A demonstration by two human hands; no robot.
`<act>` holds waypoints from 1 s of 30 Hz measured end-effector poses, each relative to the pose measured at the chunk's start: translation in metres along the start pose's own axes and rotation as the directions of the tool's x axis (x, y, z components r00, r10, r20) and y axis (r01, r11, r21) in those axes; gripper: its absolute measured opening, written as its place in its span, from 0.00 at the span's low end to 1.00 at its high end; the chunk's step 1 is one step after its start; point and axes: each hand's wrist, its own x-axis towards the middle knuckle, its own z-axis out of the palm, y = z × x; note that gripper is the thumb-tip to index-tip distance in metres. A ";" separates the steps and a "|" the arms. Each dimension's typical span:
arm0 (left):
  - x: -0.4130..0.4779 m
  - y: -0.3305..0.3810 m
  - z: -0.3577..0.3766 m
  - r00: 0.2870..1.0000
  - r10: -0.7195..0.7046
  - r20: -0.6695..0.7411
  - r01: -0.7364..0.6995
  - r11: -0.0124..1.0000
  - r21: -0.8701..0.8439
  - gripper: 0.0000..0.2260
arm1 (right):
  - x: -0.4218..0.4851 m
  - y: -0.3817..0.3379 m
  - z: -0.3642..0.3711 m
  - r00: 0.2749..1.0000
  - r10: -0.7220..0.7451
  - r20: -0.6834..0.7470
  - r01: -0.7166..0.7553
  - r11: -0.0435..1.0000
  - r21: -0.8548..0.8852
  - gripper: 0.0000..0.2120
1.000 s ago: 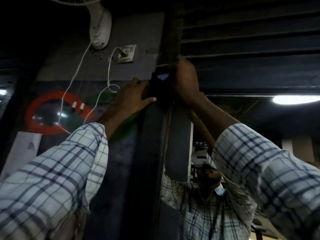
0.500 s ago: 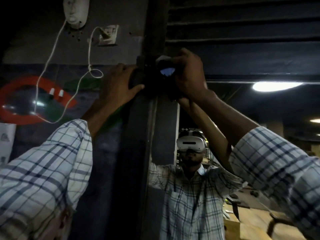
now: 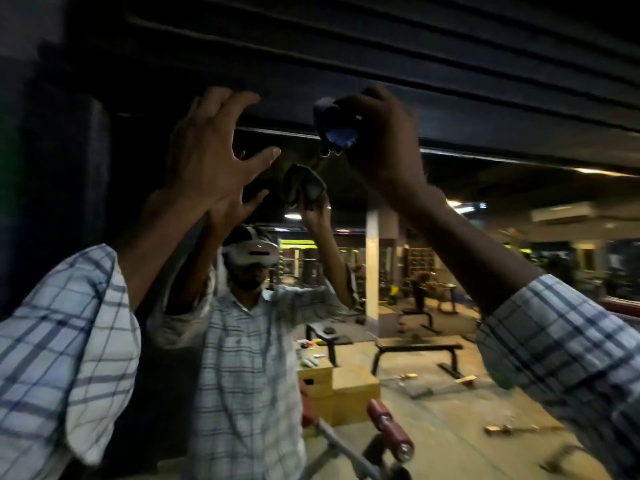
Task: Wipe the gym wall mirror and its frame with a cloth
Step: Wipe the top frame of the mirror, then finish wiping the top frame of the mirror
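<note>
The wall mirror [image 3: 433,289] fills the middle and right of the view and reflects me and the gym. Its dark top frame [image 3: 346,74] runs across above my hands, and the dark left frame post [image 3: 69,188] stands at the left. My right hand [image 3: 384,140] is raised to the top edge and is shut on a bunched dark blue cloth [image 3: 334,128] that touches the line where frame meets glass. My left hand [image 3: 211,150] is raised just left of it, fingers spread, holding nothing, close to the frame's lower edge.
The reflection shows flat benches [image 3: 415,348], a wooden box [image 3: 336,386], a padded red roller [image 3: 389,427] low in the middle, a white pillar [image 3: 375,265] and scraps on the floor. My checked sleeves [image 3: 62,341] fill both lower corners.
The view swung right, off the wall with the fan and socket, onto the mirror. My right hand carried the cloth from the left post along the top edge. My left hand let go of the post and opened.
</note>
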 end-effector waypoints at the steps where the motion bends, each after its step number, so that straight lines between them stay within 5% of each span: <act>1: -0.001 0.023 0.007 1.000 0.025 0.001 -0.025 0.999 -0.045 0.32 | -0.009 0.012 -0.023 0.999 0.028 0.016 -0.027 0.998 -0.048 0.16; 16: -0.065 0.417 0.093 0.979 0.199 0.048 -0.122 0.754 -0.645 0.38 | -0.176 0.108 -0.435 0.955 0.290 0.056 -0.204 0.786 -0.584 0.20; 30: -0.158 0.771 0.133 0.917 0.388 0.094 -0.010 0.257 -0.966 0.44 | -0.332 0.107 -0.748 0.876 0.444 -0.188 -0.369 0.366 -0.854 0.17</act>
